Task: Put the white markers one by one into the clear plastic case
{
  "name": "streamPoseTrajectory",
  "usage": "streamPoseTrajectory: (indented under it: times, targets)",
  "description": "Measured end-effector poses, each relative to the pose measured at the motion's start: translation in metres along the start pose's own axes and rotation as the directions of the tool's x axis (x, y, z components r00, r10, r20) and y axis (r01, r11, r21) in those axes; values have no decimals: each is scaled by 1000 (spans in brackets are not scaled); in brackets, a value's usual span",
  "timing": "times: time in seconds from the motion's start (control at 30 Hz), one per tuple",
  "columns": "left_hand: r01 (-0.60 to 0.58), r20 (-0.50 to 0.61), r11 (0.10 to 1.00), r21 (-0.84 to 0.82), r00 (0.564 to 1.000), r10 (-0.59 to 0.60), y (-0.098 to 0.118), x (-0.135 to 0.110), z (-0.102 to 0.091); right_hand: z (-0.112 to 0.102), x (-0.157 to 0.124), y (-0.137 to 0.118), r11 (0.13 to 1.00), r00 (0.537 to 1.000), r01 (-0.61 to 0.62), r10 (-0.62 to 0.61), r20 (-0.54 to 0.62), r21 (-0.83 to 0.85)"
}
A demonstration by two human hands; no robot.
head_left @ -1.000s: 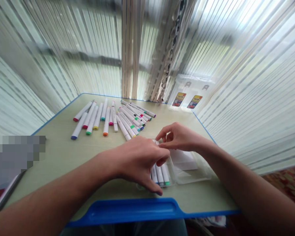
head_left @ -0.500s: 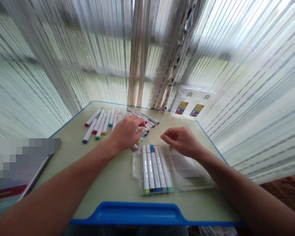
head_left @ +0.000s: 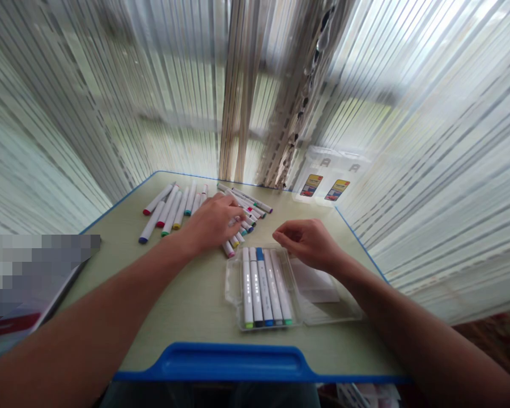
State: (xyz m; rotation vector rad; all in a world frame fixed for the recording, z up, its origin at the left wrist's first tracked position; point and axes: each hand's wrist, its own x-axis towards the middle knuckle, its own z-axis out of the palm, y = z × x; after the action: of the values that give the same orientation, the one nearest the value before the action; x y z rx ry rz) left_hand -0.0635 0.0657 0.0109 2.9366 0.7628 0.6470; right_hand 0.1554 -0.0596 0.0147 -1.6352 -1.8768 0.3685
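My left hand [head_left: 218, 220] reaches over a pile of white markers [head_left: 253, 201] with coloured ends. Its fingers are bent and apart from the thumb, with no marker plainly gripped between them. My right hand [head_left: 305, 241] is loosely closed above the hinge side of a clear plastic case [head_left: 233, 283], its fingertips pressed together and nothing showing in them. Inside the open case several markers [head_left: 267, 289] lie side by side, with green, black, blue and grey ends toward me. The case's transparent lid [head_left: 344, 317] lies folded out to the right, partly under my right forearm.
More loose markers [head_left: 168, 209] lie at the back left. Two clear cases with yellow labels [head_left: 311, 185] stand at the back right edge. The table [head_left: 187, 309] has a blue rim and a blue front tray [head_left: 233, 360]. String curtains [head_left: 174, 85] hang behind.
My left hand has moved slightly back and left over the marker pile. My right hand keeps its closed shape near the case. The whole view has shifted a little.
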Motion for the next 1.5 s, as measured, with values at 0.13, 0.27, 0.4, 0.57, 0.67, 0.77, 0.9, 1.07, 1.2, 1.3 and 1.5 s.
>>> streamPoseTrajectory:
  times: [0.13,0.27,0.4,0.57,0.67,0.77,0.9,1.07,1.2,1.3,1.5]
  targets:
    - [-5,27,1000,24,1000,4,0,-1,2,0,-1,0,1000,1000,6,-6,4,4]
    - [22,51,999,39,998,-24,3,-1,2,0,-2,-1,1000,1000,13,-13,11,4]
    - [32,60,999,31,998,-34,4,-2,2,0,-2,-1,1000,1000,16,-15,18,-10]
    - [17,52,1000,14,999,-17,6,-1,2,1,-2,-1,1000,999,13,-13,31,0]
    - [25,84,999,40,996,-28,9,0,1,1,-2,-2,1000,999,11,-11,41,0]
    - [29,115,997,69,993,-37,9,-1,0,1,-2,-1,1000,999,14,-14,44,0]
    - [-10,96,995,100,995,0,3,-2,2,1,-3,0,1000,999,22,-22,38,0]
    - [-56,8,997,51,998,55,3,0,0,1,-3,0,1000,999,18,-18,41,-8]
    - [-96,-184,991,-88,980,78,14,0,-6,1,-3,0,1000,999,13,-12,42,-20]
    - [-146,-265,971,-192,960,92,24,-1,-11,2,-4,1,1000,1000,6,-6,22,-16]
    - [-166,-385,923,-347,923,22,41,-5,-21,3,-4,3,986,996,-44,57,-74,162]
